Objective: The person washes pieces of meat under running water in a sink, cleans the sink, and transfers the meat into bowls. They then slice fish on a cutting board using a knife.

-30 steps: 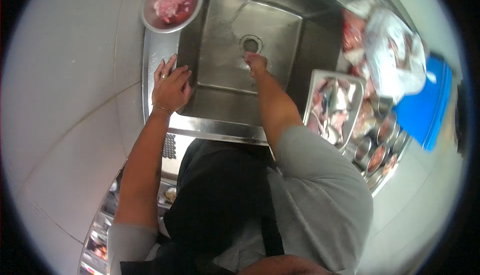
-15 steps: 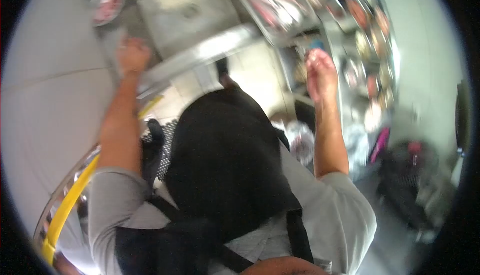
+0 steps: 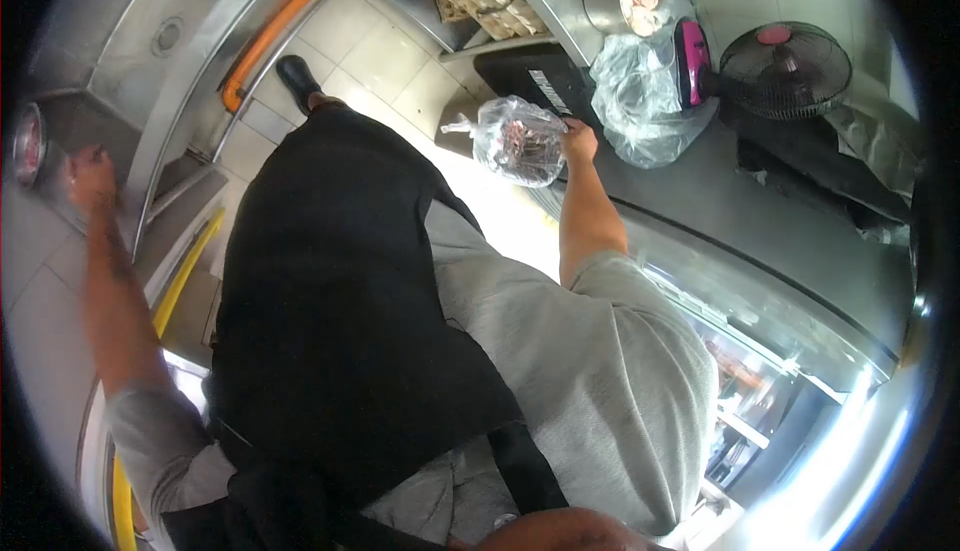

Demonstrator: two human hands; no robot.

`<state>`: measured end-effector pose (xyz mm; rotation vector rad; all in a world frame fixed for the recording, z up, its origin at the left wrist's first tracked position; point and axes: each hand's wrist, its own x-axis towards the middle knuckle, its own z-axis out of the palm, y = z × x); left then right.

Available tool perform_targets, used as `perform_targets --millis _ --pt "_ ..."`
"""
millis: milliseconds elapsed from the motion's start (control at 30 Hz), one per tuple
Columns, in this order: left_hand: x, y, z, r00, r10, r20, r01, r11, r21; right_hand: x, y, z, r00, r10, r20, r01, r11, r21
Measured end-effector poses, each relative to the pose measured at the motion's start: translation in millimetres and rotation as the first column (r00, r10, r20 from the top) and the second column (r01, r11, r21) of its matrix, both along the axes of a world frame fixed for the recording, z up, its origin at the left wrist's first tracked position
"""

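My right hand is closed on the edge of a clear plastic bag with dark reddish-brown pieces inside. The bag is held up beside a dark grey counter, its twisted end pointing left. On the far left, my left hand is at the steel surface beside the sink. Its fingers are curled in, and whatever they may hold is hidden. Just beyond it stands a round metal bowl with pinkish-red contents.
Along the right runs the dark counter, bearing another clear plastic bag and a black fan. Metal containers with pale food stand at the top. An orange rail edges the sink unit. Egg trays fill a lower shelf.
My view and body have turned to the right. My right hand, raised near the food containers before, now grips the plastic bag. My left hand remains near the sink and bowl.
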<state>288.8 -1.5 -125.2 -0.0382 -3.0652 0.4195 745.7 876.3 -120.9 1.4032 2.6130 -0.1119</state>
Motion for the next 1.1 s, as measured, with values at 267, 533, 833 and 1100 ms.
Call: perform_targets --millis 267,533,833,1100 --pt "11.5 17.9 14.8 0.993 0.103 -0.061 -0.085 0.967 0.24 -216.3 -116.4 82.7 0.947 0.306 0.098 -0.304 0.952 -0.031" --pt "5.0 19.6 28.5 0.976 0.216 0.025 -0.207 0.888 0.411 -569.6 -483.6 67.0 0.189 0.755 -0.628 -0.939 -0.049 -0.341" --pt "-11.8 15.5 34.1 0.964 0.267 0.006 -0.228 0.809 0.542 -753.6 -613.5 -232.6 0.296 0.953 -0.061 -0.819 0.22 -0.529" --pt "-21.8 12.2 32.3 0.949 0.31 0.061 -0.292 0.79 0.539 -725.7 -696.0 -309.0 0.305 0.95 -0.058 -0.875 0.256 -0.411"
